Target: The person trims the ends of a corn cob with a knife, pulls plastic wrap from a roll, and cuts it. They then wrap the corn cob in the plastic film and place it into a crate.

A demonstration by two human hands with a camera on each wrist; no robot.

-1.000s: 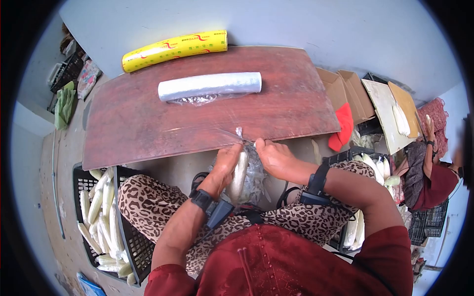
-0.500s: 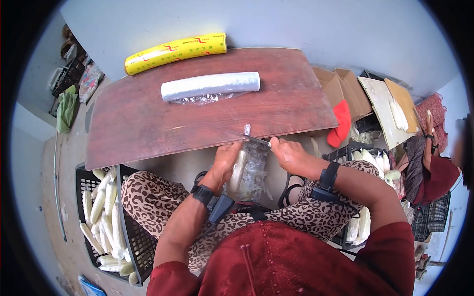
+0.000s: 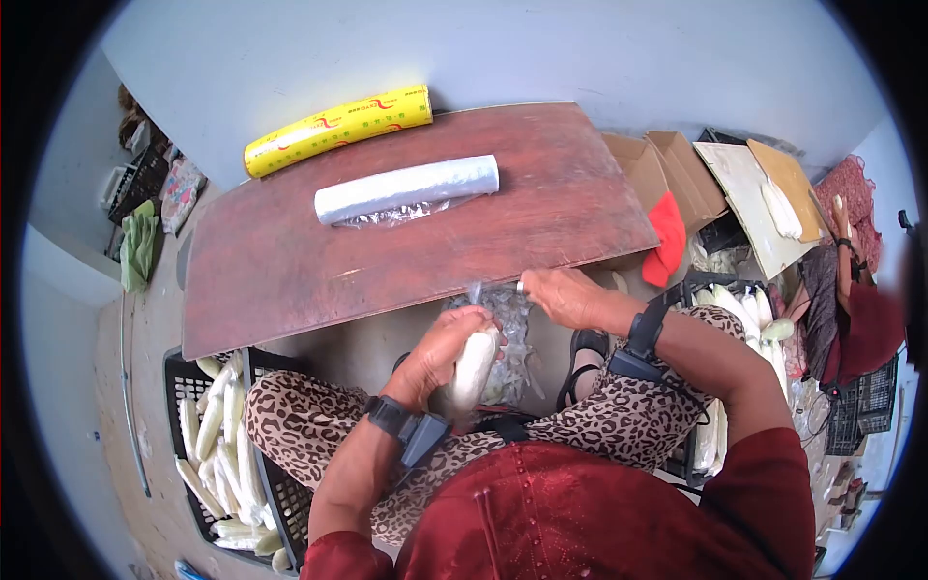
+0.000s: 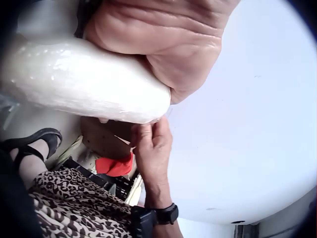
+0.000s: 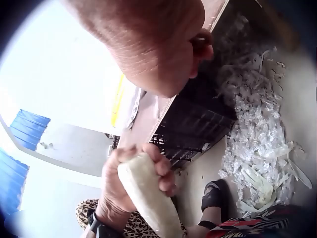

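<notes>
Head view: left hand (image 3: 440, 350) curled round a pale wrapped cob (image 3: 475, 368), held over the lap, just short of the wooden board's (image 3: 290, 271) near edge. Right hand (image 3: 565, 295) apart, at that edge, fingers bent; hard to tell what, if anything, sits pinched there.

Left wrist view: cob (image 4: 84, 82) lying across the palm, gripped.

Right wrist view: cob (image 5: 148, 196) clasped below, plastic scraps (image 5: 257, 139) heaped beside.
</notes>
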